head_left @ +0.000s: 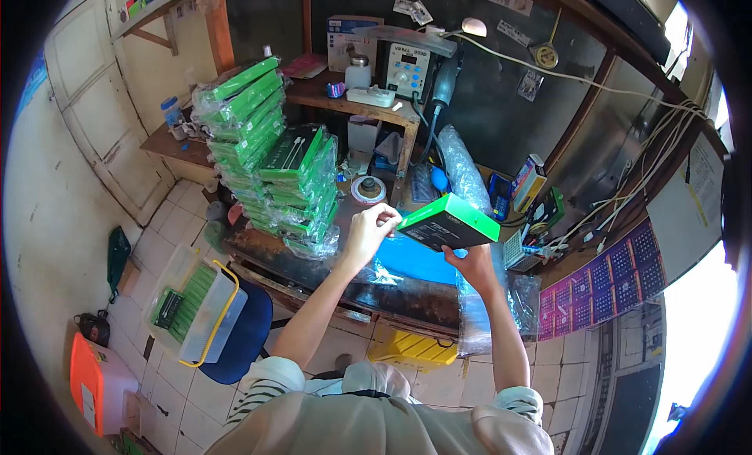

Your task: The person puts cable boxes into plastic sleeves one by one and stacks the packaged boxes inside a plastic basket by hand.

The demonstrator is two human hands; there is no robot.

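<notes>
A green and black box (450, 224) is held tilted above the desk by my right hand (474, 265), whose thumb lies on the dark face while the other fingers are mostly hidden behind it. My left hand (373, 229) is at the box's left end, thumb and forefinger pinched together; what they hold, if anything, is too small to name. Under the box lies a blue mat (415, 259) on the dark desk. To the left of my left hand rise stacks of green boxes (251, 134) in clear plastic wrap.
Bubble wrap (464, 169) stands behind the box. A soldering station (407, 69) sits on the shelf. Right of my right hand is a basket (518, 253) of tools. A plastic bin (193, 306) rests on a blue chair at left; a yellow crate (413, 350) is below the desk.
</notes>
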